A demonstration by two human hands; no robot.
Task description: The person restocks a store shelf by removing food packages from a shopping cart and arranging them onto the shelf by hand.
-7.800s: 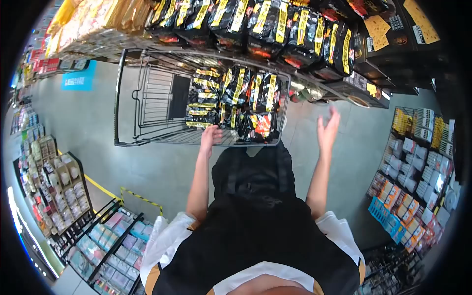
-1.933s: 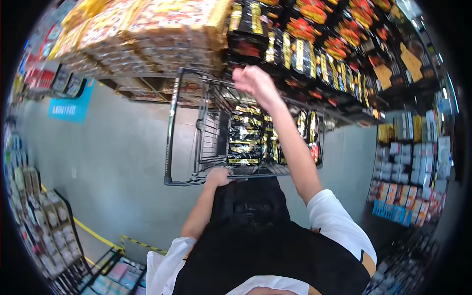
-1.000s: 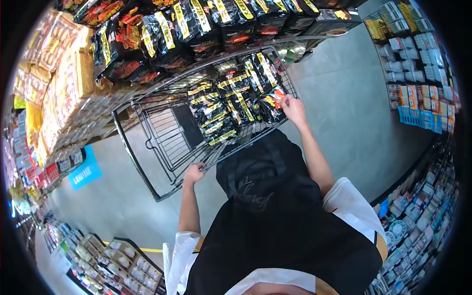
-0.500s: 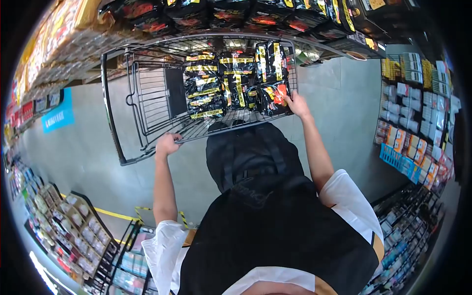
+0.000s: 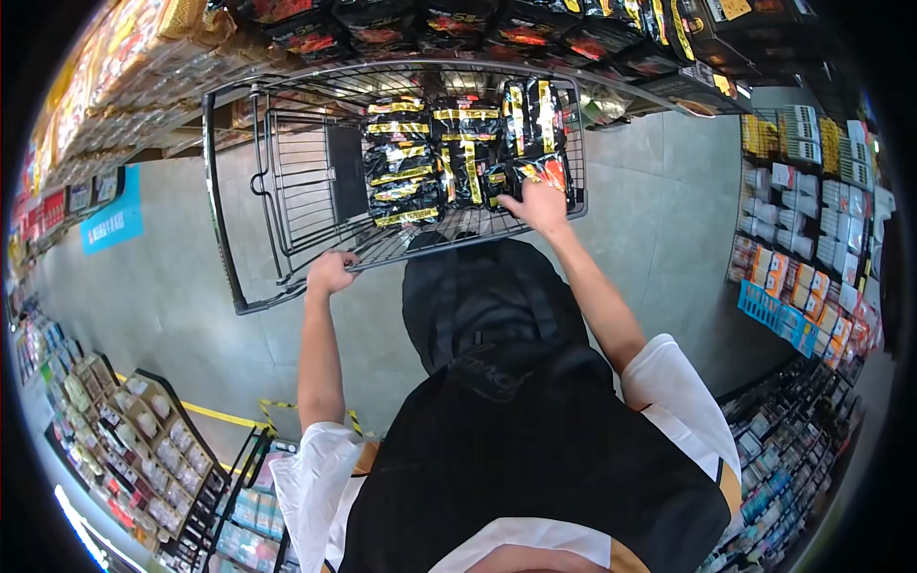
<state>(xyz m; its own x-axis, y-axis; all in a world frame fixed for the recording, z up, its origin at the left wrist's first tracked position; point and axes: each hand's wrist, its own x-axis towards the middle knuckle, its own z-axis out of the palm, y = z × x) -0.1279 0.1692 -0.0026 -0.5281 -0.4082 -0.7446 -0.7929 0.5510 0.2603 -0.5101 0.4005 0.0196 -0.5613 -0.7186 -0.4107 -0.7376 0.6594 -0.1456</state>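
Note:
My left hand [image 5: 331, 273] is closed round the near side rail of a wire shopping cart [image 5: 222, 196]. My right hand [image 5: 541, 205] reaches over the cart's near rim, palm down on a black packet with red print [image 5: 548, 173] in the near right corner. Its thumb points left, apart from the fingers, and part of the packet is hidden beneath it. Several glossy black bags with yellow stripes fill the right half of the basket: a stack on the left [image 5: 401, 162], some in the middle [image 5: 467, 158], and upright ones [image 5: 532, 115] at the back right.
Beyond the cart, a shelf of similar black bags [image 5: 449, 24] runs across the top. Packed goods [image 5: 134, 86] stand at the far left. Shelves of boxes [image 5: 798, 239] are at the right, and display racks [image 5: 143, 449] at the lower left. Grey floor [image 5: 640, 191] surrounds the cart.
My right hand has moved left and inward from the cart's right edge, now over the red-printed packet. The cart appears slightly further right; my left hand keeps its hold on the rail.

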